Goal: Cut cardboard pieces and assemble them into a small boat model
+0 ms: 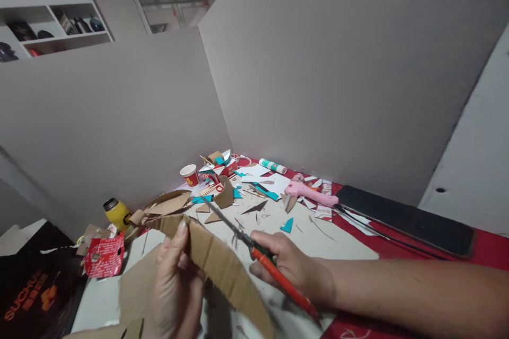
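From the head view, I see my left hand (170,286) at the lower centre of the frame, raised off the table with its back toward the camera, thumb pointing up and pressed against the curved cardboard strip (222,265) it grips. That strip arcs from the left of the thumb down to the bottom edge, right of centre. My right hand (286,265) comes in from the lower right on a bare forearm lying low across the table; its fingers are curled tight around the orange handles of one pair of scissors (258,257), whose blades point up and left, behind the strip's upper edge. I cannot tell whether the blades touch the cardboard.

On the white work sheet (338,243) I count one pink glue gun (312,194) right of centre, one glue stick (272,166) lying above it near the wall, one red paper cup (190,174) upright at the centre, and one yellow bottle (117,212) at the left. One crumpled red wrapper (104,257) lies at the lower left. Brown and teal scraps are scattered between them, too many to count. One long dark flat bar (405,220) lies at the right.
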Motion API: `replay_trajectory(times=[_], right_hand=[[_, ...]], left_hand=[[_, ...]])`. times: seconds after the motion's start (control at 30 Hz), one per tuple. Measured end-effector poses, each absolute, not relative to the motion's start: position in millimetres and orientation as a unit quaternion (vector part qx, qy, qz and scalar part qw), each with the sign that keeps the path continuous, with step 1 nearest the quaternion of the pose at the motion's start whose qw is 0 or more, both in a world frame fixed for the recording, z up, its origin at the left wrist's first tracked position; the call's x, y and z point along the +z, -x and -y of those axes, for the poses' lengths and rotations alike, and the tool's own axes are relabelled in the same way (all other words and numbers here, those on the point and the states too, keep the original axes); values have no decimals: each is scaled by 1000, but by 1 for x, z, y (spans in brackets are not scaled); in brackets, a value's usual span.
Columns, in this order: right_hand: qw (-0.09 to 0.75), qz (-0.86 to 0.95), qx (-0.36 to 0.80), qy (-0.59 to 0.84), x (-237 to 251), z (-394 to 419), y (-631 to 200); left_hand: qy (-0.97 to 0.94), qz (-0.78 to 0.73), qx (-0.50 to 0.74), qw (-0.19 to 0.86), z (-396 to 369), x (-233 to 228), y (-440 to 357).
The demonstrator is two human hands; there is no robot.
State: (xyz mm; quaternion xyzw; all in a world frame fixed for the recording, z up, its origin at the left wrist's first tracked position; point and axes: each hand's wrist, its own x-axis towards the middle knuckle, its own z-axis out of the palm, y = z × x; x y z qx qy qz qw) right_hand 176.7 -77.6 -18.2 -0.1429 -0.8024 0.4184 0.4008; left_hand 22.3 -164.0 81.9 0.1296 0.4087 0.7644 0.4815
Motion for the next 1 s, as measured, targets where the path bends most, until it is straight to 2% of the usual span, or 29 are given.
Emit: replay_trajectory(times=[0.2,0.4,0.5,0.63,0.73,0.83,1.0], right_hand=[[374,625,650,216,-9,81,-175],[394,557,708,181,-4,86,-175],[418,551,699,182,1,85,-177],[483,589,614,206,7,73,-181],[518,579,596,204,12,63,-183],[524,568,605,194,15,56,-186],[495,603,583,226,21,50,-191]], left_hand=[[-207,-449,776,392,157,79,-15],[-213,-472,764,386,151,64,-25],[-218,-475,753,400,151,57,-31],[-208,-496,722,435,155,43,-39],[-216,-522,699,438,157,33,-45],[-273,-531,666,447,158,33,-47],[-346,-495,598,527,163,56,-33]])
